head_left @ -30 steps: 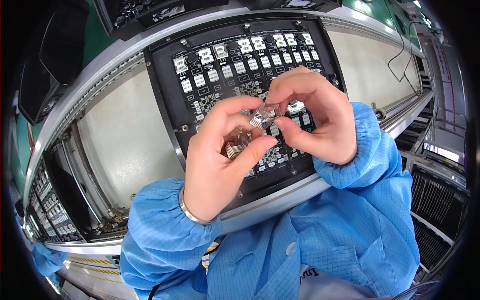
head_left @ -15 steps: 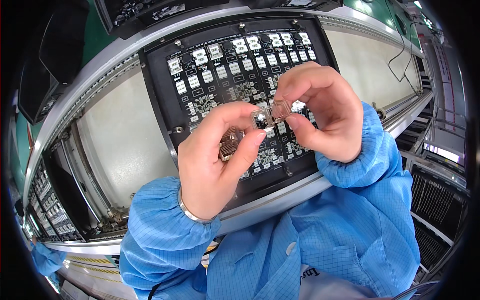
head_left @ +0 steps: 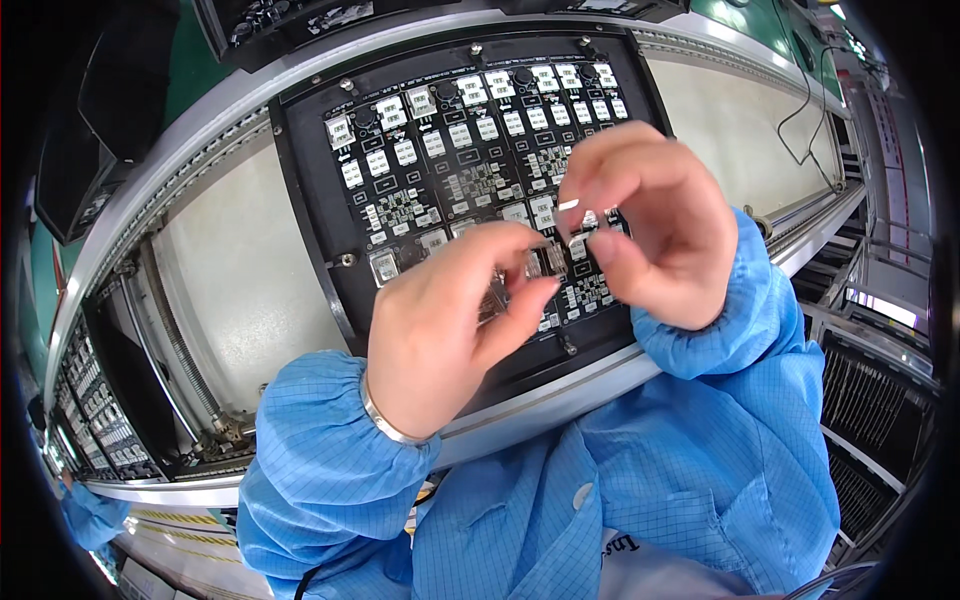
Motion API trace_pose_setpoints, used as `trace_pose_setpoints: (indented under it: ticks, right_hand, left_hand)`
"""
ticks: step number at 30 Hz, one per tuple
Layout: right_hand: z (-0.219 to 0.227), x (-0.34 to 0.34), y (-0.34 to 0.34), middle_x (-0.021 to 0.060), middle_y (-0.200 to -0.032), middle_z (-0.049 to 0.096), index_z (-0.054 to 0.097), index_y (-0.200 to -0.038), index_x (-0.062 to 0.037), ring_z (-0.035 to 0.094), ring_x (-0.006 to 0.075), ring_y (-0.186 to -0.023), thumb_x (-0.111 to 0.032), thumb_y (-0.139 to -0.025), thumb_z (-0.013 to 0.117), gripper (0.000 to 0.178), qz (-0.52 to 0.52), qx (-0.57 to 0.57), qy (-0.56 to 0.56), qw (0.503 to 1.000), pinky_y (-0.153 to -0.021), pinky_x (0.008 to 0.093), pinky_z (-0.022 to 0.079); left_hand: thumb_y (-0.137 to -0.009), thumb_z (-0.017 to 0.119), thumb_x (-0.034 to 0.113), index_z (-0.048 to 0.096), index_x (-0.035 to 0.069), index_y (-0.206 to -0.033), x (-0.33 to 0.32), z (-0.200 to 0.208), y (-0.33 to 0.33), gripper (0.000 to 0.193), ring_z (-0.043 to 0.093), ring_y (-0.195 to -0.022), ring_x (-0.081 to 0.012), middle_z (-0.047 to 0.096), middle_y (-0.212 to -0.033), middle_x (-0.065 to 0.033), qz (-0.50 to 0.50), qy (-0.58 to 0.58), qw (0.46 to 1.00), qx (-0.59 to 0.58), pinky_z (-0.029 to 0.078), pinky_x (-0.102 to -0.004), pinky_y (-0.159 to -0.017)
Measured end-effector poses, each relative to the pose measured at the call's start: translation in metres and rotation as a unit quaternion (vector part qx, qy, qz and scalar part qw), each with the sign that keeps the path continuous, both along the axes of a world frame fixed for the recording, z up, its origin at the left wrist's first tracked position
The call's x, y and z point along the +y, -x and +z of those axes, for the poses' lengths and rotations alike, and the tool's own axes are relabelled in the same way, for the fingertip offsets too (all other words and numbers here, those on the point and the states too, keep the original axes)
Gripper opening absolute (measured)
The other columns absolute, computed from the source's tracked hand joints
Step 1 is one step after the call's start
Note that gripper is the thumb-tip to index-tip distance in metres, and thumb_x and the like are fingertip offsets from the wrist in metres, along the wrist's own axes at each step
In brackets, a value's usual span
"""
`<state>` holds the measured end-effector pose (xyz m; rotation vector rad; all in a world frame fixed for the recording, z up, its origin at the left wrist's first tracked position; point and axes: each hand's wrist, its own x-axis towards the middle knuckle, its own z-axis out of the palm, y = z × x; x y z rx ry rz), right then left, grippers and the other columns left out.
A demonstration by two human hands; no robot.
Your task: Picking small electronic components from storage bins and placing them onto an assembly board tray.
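Observation:
My left hand (head_left: 435, 310) is closed, pinching small clear plastic covers (head_left: 546, 262) between thumb and forefinger. More clear pieces show partly behind its thumb, mostly hidden by the hand. Just to the right, my right hand (head_left: 655, 225) curls with forefinger and thumb around a small see-through cover (head_left: 572, 222), smeared by motion. A narrow gap separates the two hands' fingertips. Both hover over a black tray (head_left: 312, 200) holding circuit boards with rows of white square components (head_left: 460, 136). A clear square cover (head_left: 384, 267) sits on the board beside my left hand.
The tray rests on a conveyor with metal rails (head_left: 540, 395). Pale flat surfaces (head_left: 235, 260) lie on both sides of it. Screw posts (head_left: 348, 260) stand along the tray's rim. Black bins (head_left: 300, 25) with small parts are at the back. Another loaded tray (head_left: 105, 410) stands far left.
My hands have drawn apart; the clear pieces that met between them are now separated. My left hand has moved slightly right and down. The tray has shifted slightly left in view.

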<state>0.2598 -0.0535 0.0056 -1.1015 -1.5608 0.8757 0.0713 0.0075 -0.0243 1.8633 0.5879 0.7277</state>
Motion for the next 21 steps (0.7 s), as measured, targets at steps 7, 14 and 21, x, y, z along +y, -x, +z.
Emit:
trace_pose_setpoints:
  ticks: [7, 14, 21]
  right_hand:
    - [-0.001, 0.001, -0.002, 0.013, -0.104, 0.05, 0.045, -0.109, -0.0013, 0.058, 0.026, -0.101, 0.007, -0.081, 0.051, 0.03, -0.026, 0.214, 0.135, 0.967, -0.088, 0.037, 0.049]
    - [0.007, -0.003, -0.021, 0.0117, -0.104, 0.053, 0.052, -0.107, 0.0003, 0.059, 0.0203, -0.097, 0.01, -0.079, 0.058, 0.03, -0.03, 0.168, 0.139, 0.975, -0.084, 0.0323, 0.051]
    - [0.016, 0.002, -0.043, 0.0178, -0.113, 0.057, 0.064, -0.102, 0.0031, 0.059, 0.0169, -0.094, 0.01, -0.079, 0.062, 0.025, -0.015, 0.113, 0.102, 0.988, -0.079, 0.0277, 0.05]
  left_hand:
    - [-0.083, 0.066, 0.001, 0.06, 0.004, -0.107, 0.009, 0.018, 0.004, 0.025, 0.057, -0.065, -0.0049, 0.063, -0.082, -0.002, 0.078, 0.141, 0.987, -0.011, 0.047, -0.0198, -0.056]
    - [-0.099, 0.046, 0.026, 0.056, -0.002, -0.104, 0.074, -0.008, 0.018, 0.03, 0.033, -0.048, -0.0028, 0.058, -0.082, -0.0039, 0.378, 0.245, 0.881, -0.142, 0.022, -0.0185, -0.041]
    - [-0.1, 0.043, 0.03, 0.052, 0.001, -0.106, 0.077, -0.039, 0.025, 0.031, 0.034, -0.055, -0.0056, 0.056, -0.09, -0.0042, 0.36, 0.363, 0.827, -0.232, 0.027, -0.0209, -0.046]
